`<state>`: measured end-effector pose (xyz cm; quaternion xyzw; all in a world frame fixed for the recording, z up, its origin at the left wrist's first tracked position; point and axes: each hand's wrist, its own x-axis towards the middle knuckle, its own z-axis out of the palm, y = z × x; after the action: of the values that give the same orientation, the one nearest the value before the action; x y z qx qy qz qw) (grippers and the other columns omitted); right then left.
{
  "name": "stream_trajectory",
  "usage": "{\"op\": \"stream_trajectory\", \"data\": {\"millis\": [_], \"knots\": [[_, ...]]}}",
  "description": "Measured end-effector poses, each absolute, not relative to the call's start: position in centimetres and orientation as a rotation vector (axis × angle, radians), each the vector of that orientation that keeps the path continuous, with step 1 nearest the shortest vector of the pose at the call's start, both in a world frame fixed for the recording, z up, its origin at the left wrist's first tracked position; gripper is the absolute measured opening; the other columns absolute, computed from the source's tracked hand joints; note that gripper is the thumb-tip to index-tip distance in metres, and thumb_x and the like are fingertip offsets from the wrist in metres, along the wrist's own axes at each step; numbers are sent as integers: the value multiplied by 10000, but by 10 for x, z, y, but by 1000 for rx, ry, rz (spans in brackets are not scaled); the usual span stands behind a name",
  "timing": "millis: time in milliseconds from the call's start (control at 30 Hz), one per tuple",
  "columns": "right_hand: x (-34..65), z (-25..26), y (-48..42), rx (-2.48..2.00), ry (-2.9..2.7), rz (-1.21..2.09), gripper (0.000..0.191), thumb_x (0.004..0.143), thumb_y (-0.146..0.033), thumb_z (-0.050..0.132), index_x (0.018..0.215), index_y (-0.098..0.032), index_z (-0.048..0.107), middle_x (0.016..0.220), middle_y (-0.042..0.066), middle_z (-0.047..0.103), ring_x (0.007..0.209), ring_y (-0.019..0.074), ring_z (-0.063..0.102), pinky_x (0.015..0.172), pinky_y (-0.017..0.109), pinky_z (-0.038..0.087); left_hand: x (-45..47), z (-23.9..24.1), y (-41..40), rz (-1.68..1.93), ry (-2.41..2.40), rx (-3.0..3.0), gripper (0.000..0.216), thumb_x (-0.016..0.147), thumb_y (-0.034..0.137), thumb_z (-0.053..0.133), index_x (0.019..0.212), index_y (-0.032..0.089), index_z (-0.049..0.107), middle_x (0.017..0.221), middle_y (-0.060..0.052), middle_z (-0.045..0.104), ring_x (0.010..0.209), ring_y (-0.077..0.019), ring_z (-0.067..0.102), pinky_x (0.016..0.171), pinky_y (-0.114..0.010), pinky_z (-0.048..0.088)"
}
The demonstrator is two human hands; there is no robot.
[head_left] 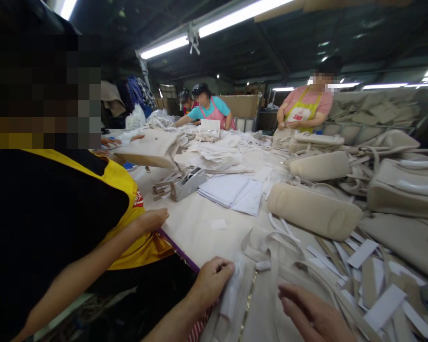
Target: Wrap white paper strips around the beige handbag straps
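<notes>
In front of me lies a beige handbag (264,294) with a gold-toothed zip (248,301) and loose straps. At its left edge, my left hand (212,280) has curled fingers, with the fingertips against a white wrapped strip (231,289). Whether anything is pinched there is hidden. My right hand (312,311) is over the right part of the bag, fingers stretched out and apart, holding nothing. Parts of that hand run out of the bottom of the view.
A co-worker's arm (128,237) and yellow apron (123,218) are close on my left. White sheets (231,192) and a grey tape dispenser (189,183) sit mid-table. Finished-looking beige bags (314,209) and white strips (385,304) crowd the right. Other people work farther back.
</notes>
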<state>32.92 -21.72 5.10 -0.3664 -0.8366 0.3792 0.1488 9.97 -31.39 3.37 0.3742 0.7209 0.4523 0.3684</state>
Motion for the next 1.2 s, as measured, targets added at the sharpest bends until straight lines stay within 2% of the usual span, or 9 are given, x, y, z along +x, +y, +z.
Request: {"op": "stream_trajectory", "data": {"millis": [67, 200, 300, 367, 567, 833, 1000, 1200], "knots": [[293, 57, -224, -1048, -2341, 1253, 377, 816, -444, 443, 1062, -218, 617, 986, 63, 689, 893, 210, 640, 802, 292, 501, 102, 35, -312, 1138, 1847, 995, 319, 787, 400, 512, 897, 137, 655, 928, -57, 640, 910, -204, 544, 816, -279, 399], [254, 43, -236, -1037, -2108, 1638, 406, 817, -373, 425, 1144, -163, 539, 807, 42, 686, 727, 185, 637, 640, 269, 495, 102, 41, -314, 1122, 1857, 1061, 274, 784, 352, 523, 899, 141, 654, 889, -51, 621, 857, -187, 548, 782, -266, 405], [248, 38, -243, -1090, -1761, 1879, 490, 763, -368, 499, 1195, -139, 477, 760, 38, 672, 679, 190, 622, 570, 271, 473, 105, 54, -319, 1159, 1825, 1147, 217, 788, 312, 520, 866, 156, 649, 841, -26, 585, 765, -152, 532, 719, -247, 404], [251, 41, -246, -1109, -1541, 1942, 549, 721, -380, 568, 1205, -146, 459, 802, 44, 675, 684, 189, 619, 573, 271, 464, 109, 65, -322, 1192, 1769, 1198, 190, 779, 290, 538, 873, 168, 649, 833, -15, 576, 742, -138, 522, 690, -235, 400], [268, 53, -248, -1066, -1419, 2027, 493, 649, -437, 689, 1058, -179, 596, 840, 48, 681, 711, 176, 594, 578, 250, 426, 117, 79, -319, 1184, 1295, 925, 254, 773, 263, 536, 976, 126, 602, 846, -47, 653, 792, -167, 588, 704, -259, 440], [286, 58, -255, -1019, -1482, 2029, 398, 640, -426, 710, 918, -157, 616, 660, -2, 610, 599, 130, 514, 552, 236, 394, 117, 65, -309, 1004, 1137, 851, 179, 706, 228, 563, 849, 121, 571, 718, -3, 592, 610, -107, 540, 566, -210, 409], [286, 60, -261, -1177, -1512, 1865, 412, 606, -419, 688, 911, -162, 588, 617, -19, 580, 552, 132, 501, 505, 234, 373, 124, 59, -306, 953, 1241, 958, 159, 684, 258, 599, 774, 132, 562, 647, 29, 544, 579, -91, 482, 525, -185, 365], [287, 42, -269, -1285, -1562, 1706, 270, 671, -436, 567, 762, -187, 516, 539, -55, 492, 474, 103, 434, 438, 213, 325, 132, 63, -310, 878, 1451, 1181, 169, 734, 216, 522, 800, 132, 654, 657, 28, 583, 624, -101, 500, 537, -176, 361]]}}
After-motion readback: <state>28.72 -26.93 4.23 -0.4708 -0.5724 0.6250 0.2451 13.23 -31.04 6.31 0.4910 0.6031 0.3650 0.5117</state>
